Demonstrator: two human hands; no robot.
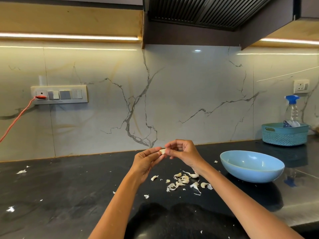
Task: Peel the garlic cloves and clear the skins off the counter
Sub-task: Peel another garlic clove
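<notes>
A: State the position of the work item.

B: One garlic clove (162, 151) is raised above the counter (69, 187), held between both hands in front of the marble backsplash (172, 100). The left hand (146, 163) pinches it from the left with curled fingertips. The right hand (183, 153) has its thumb and forefinger closed on the clove's right end, the other fingers curled behind.

A: Which step is in hand?

B: Peeling, in my judgement. Whether skin remains on this clove I cannot tell; it is too small in view.

A: What lies below?

B: A loose pile of skins (183, 181) sits on the counter under the right wrist, with pale pieces mixed in that may be cloves. One stray piece (154, 177) lies just left of the pile. Scattered flakes (21, 171) rest well apart at the far left.

A: And the receptacle?

B: A blue bowl (252, 165) stands to the right of the pile, near the right forearm. Its interior appears bare, though the near wall hides part of it.

A: What does the next move call for?

B: Probably a firm hold by the left hand while the right strips the skin away, then a transfer toward the bowl. Clearing has not begun; skins cover several zones.

A: Other items?

B: A teal basket (284, 134) holding a spray bottle (292, 111) stands at the far right.
</notes>
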